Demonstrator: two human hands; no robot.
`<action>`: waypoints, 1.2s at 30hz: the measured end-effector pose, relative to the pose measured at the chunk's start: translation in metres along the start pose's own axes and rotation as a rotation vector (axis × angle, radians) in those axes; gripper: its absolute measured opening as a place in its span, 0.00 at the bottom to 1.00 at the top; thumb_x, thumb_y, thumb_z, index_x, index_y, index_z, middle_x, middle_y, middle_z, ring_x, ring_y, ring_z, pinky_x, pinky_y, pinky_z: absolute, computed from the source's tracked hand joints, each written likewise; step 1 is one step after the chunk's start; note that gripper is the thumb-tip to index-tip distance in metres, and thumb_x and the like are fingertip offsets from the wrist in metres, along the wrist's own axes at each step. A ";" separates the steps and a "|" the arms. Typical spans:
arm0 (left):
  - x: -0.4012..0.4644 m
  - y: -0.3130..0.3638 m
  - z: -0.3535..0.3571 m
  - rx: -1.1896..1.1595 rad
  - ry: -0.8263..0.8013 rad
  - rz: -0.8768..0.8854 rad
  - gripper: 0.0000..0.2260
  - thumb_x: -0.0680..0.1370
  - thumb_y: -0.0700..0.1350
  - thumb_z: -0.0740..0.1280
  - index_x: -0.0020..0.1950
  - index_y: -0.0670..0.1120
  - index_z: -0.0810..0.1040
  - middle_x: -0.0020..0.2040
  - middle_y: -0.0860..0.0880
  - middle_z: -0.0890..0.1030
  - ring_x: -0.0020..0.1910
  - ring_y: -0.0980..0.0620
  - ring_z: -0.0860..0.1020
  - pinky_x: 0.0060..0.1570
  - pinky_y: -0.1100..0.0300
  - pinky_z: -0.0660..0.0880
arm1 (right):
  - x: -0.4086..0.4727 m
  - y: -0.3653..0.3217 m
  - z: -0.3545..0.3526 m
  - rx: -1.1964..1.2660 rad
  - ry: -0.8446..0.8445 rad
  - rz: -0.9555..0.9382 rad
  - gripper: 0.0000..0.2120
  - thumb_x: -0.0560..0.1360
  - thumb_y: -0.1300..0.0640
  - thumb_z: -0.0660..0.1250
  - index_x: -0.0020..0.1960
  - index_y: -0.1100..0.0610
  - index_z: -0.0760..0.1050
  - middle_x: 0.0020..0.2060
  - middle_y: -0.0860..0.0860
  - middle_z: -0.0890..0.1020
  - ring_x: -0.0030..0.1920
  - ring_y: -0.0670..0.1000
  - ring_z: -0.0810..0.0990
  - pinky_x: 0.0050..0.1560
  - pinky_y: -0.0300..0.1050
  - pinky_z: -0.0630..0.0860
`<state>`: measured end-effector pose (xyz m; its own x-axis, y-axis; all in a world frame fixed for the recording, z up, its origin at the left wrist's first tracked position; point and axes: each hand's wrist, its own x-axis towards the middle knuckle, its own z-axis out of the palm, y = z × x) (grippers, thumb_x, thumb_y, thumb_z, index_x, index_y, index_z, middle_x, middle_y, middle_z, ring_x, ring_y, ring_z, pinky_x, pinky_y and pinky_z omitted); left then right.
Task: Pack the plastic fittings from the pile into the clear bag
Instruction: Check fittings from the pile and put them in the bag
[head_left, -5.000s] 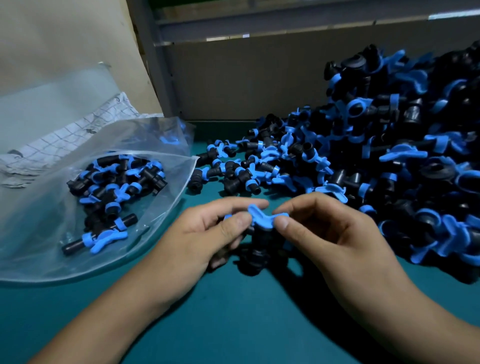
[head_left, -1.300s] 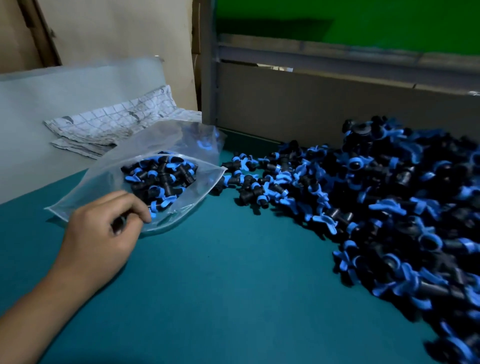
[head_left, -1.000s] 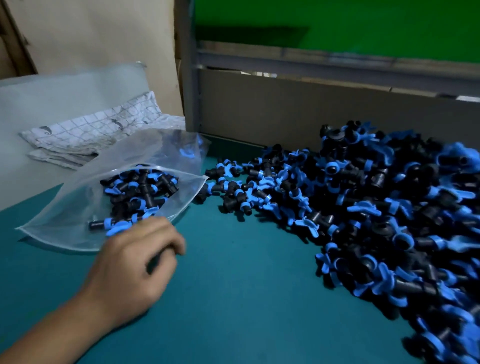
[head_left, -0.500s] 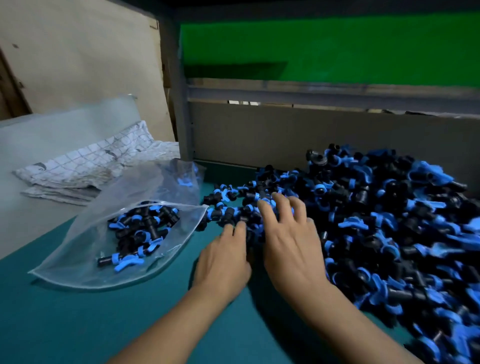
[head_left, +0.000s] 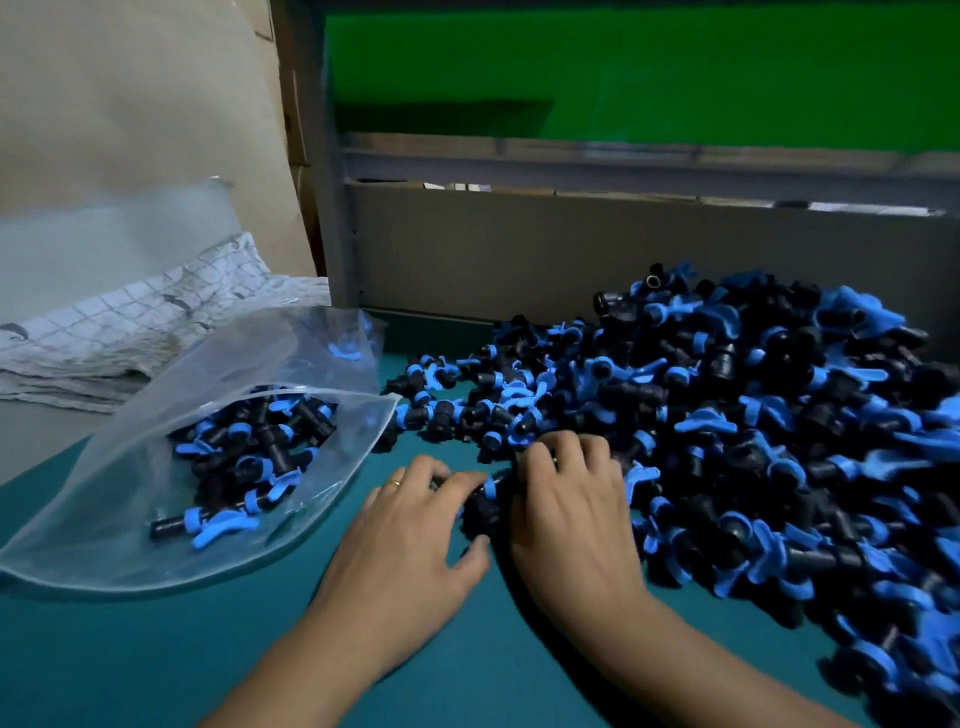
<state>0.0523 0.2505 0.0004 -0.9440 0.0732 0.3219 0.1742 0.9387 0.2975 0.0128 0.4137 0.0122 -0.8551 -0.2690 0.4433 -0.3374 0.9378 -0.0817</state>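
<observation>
A big pile of black plastic fittings with blue handles (head_left: 753, 415) covers the right half of the teal table. To the left, the clear bag (head_left: 119, 530) lies flat with its mouth toward the pile and several fittings (head_left: 249, 452) inside. My left hand (head_left: 410, 535) and my right hand (head_left: 566, 509) sit side by side at the pile's near-left edge. Their fingers curl over a small cluster of fittings (head_left: 485, 506) held between them. Most of that cluster is hidden under the fingers.
A folded checked cloth (head_left: 130, 332) lies behind the bag. A grey board wall (head_left: 571, 244) closes the back of the table, with a cardboard panel (head_left: 130, 104) at the back left. Bare teal tabletop (head_left: 156, 649) stretches in front of the bag.
Both hands have drawn back toward me from the pile's edge. Their fingers, stretched out half a second ago, now curl around a few fittings. The bag has not moved.
</observation>
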 end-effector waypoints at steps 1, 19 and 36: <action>-0.001 -0.002 0.001 -0.029 0.016 -0.011 0.27 0.74 0.67 0.57 0.73 0.63 0.67 0.59 0.60 0.66 0.61 0.55 0.73 0.61 0.56 0.73 | -0.007 -0.002 -0.001 0.047 -0.004 -0.021 0.09 0.73 0.49 0.56 0.49 0.52 0.69 0.52 0.52 0.76 0.54 0.58 0.72 0.52 0.53 0.70; -0.011 -0.008 -0.017 -0.710 0.381 0.034 0.18 0.73 0.39 0.70 0.59 0.56 0.84 0.48 0.51 0.82 0.46 0.51 0.82 0.49 0.67 0.75 | -0.030 -0.005 -0.007 0.327 -0.104 -0.238 0.26 0.77 0.38 0.63 0.72 0.47 0.70 0.70 0.43 0.73 0.78 0.48 0.62 0.80 0.54 0.56; -0.011 -0.001 -0.018 -1.214 0.311 -0.244 0.16 0.71 0.61 0.73 0.41 0.48 0.81 0.30 0.49 0.75 0.22 0.53 0.70 0.21 0.67 0.63 | -0.026 0.007 -0.013 1.284 -0.006 -0.011 0.16 0.82 0.43 0.68 0.44 0.55 0.78 0.29 0.52 0.82 0.28 0.45 0.75 0.33 0.38 0.70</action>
<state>0.0678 0.2431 0.0123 -0.9109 -0.2933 0.2902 0.3049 -0.0047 0.9524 0.0376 0.4300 0.0121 -0.8505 -0.2793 0.4456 -0.4771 0.0530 -0.8773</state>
